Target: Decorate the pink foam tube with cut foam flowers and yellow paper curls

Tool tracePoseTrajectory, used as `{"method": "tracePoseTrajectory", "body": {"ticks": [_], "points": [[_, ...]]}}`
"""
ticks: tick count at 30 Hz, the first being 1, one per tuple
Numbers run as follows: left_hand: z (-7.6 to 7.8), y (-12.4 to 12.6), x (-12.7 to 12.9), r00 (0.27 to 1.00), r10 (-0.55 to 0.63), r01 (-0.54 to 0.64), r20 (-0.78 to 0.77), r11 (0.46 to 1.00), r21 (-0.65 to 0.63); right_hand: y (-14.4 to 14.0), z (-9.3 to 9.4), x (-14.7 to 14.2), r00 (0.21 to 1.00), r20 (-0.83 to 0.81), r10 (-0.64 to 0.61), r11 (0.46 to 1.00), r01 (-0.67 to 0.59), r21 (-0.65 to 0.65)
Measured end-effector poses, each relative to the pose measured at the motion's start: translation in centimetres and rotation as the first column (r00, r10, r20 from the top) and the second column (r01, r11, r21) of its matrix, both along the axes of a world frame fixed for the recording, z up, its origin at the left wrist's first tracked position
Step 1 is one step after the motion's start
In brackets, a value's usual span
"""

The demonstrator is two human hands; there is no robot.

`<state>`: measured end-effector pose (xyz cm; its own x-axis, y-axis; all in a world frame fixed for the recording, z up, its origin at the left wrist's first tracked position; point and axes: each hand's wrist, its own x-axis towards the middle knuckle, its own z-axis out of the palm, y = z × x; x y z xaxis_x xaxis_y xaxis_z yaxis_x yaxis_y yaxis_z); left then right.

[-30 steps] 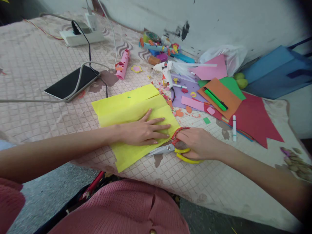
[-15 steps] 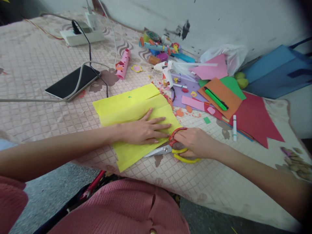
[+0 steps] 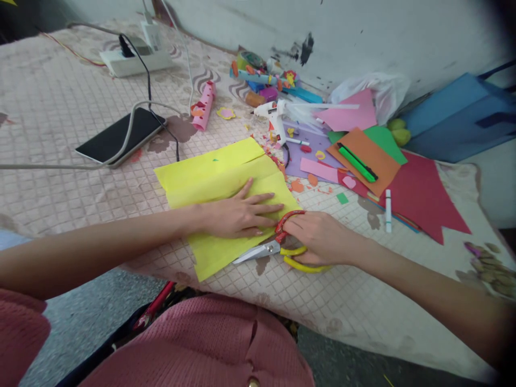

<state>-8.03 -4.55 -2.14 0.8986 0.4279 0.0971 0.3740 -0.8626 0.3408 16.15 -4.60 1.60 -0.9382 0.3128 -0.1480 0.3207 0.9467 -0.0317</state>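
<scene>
Head view, looking down over a bed or padded surface covered with a pinkish quilted sheet (image 3: 60, 107) that fills most of the frame. Along the right side lie big sheets of coloured paper: a red sheet (image 3: 423, 199) with a notched edge, a blue folder (image 3: 455, 118) leaning at the upper right, an orange sheet (image 3: 368, 158) with a green marker (image 3: 357, 164) on it, and a pink sheet (image 3: 350, 115) in front of a white plastic bag (image 3: 379, 88). At the centre lies the yellow paper (image 3: 217, 172), folded in layers, one corner reaching the near edge of the sheet. The left hand (image 3: 237, 215) lies flat on it, fingers spread and pressing the paper down. Just to its right, the right hand (image 3: 322, 236) is closed around the handles of the scissors (image 3: 278, 247), whose red and yellow loops show beside the fingers; the steel blades point left along the paper's lower edge and look nearly closed, touching or just beside that edge. In the upper left a dark phone (image 3: 116, 137) lies face up with a cable across it, and behind it a white power strip (image 3: 133, 62). Above centre rests a white glue gun (image 3: 274, 115), a pink paper roll (image 3: 203, 105), and scattered paper scraps (image 3: 298, 185).
</scene>
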Motion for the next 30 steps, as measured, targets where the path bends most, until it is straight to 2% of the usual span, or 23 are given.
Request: {"method": "tracePoseTrajectory", "body": {"ticks": [7,14,30], "points": [[-0.03,-0.01,0.02,1.0,0.001,-0.001,-0.021,1.0,0.0,0.11,-0.24,0.26,0.999,0.043,0.003,1.0,-0.003,0.013],[-0.24,0.02,-0.04,1.0,-0.003,0.003,-0.006,1.0,0.014,0.1,0.11,-0.08,1.0,0.027,0.003,0.999,-0.002,-0.04],[0.16,-0.02,0.12,0.998,0.007,-0.009,-0.066,0.999,-0.037,0.06,-0.44,-0.22,0.999,0.052,0.012,0.998,-0.009,-0.064]]}}
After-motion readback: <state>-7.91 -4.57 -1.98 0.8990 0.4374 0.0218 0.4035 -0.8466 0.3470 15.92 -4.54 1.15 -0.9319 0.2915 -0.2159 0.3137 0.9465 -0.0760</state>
